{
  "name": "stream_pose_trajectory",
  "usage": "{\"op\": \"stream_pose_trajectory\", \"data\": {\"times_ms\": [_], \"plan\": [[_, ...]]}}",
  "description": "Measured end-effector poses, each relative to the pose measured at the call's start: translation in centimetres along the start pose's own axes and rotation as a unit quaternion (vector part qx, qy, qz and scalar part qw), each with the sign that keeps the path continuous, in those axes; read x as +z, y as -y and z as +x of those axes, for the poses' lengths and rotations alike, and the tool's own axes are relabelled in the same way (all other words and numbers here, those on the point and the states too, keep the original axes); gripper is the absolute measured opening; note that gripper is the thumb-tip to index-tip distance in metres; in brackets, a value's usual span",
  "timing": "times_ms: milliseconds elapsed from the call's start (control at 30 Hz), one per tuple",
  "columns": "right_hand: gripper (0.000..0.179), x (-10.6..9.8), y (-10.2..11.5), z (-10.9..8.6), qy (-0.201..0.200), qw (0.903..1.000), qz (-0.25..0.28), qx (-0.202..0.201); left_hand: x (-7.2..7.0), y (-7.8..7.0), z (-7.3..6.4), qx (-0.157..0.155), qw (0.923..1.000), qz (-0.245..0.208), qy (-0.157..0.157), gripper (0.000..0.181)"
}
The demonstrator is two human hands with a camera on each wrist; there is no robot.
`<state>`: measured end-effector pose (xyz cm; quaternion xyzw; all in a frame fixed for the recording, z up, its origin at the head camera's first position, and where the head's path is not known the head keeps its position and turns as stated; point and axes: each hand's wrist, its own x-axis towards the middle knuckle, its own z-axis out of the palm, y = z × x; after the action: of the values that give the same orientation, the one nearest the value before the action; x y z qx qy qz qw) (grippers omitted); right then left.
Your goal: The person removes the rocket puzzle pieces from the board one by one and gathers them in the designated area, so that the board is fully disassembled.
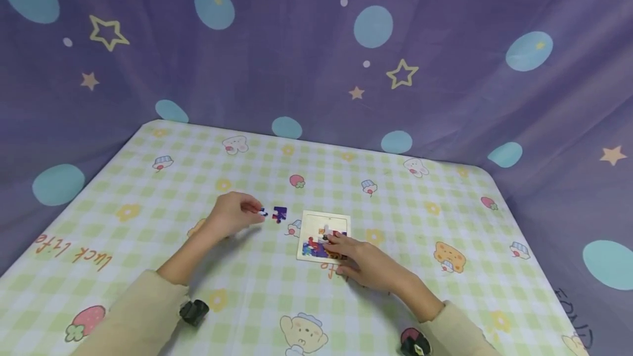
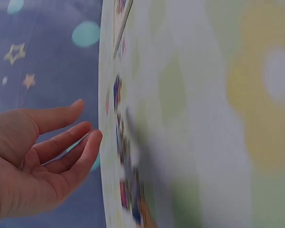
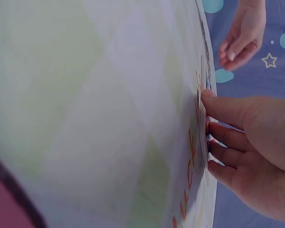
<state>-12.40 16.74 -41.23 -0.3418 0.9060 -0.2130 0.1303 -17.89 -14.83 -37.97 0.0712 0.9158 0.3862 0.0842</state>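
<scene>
My left hand (image 1: 232, 216) is over the left part of the table, its fingers loosely bent with nothing between them in the left wrist view. Beside its fingertips lies a dark purple jigsaw piece (image 1: 279, 213), and another jigsaw piece (image 1: 263, 212) is partly hidden by the fingers. The left wrist view shows several pieces in a row below the hand (image 2: 52, 156). A shallow puzzle tray (image 1: 315, 221) has colourful joined pieces (image 1: 312, 248) in its near part. My right hand (image 1: 373, 265) rests its outstretched fingertips on them, with the thumb at the tray's near right edge.
A green and white checked tablecloth (image 1: 247, 301) with printed cartoons covers the table. Behind the table hangs a purple curtain (image 1: 306, 59) with stars and blue ovals. Dark wrist devices (image 1: 194, 312) sit at both sleeves.
</scene>
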Motion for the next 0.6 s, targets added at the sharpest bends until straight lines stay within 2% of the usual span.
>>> {"op": "stream_pose_trajectory", "data": {"times_ms": [167, 333, 433, 600], "plan": [[0.051, 0.1, -0.1, -0.1, -0.002, 1.0, 0.002, 0.0, 3.0, -2.2, 1.0, 0.005, 0.9998, 0.011, 0.018, 0.026], [0.05, 0.2, 0.0, -0.1, -0.006, 1.0, 0.006, -0.004, 5.9, -4.0, 1.5, 0.028, 0.9987, 0.017, 0.039, 0.024], [0.05, 0.2, 0.0, -0.1, -0.009, 0.9999, 0.007, -0.007, 7.2, -4.8, 1.6, 0.046, 0.9972, 0.013, 0.058, 0.025], [0.051, 0.0, 0.1, -0.2, -0.01, 0.9999, 0.008, -0.01, 8.8, -5.6, 1.8, 0.079, 0.994, 0.021, 0.072, 0.024]]}}
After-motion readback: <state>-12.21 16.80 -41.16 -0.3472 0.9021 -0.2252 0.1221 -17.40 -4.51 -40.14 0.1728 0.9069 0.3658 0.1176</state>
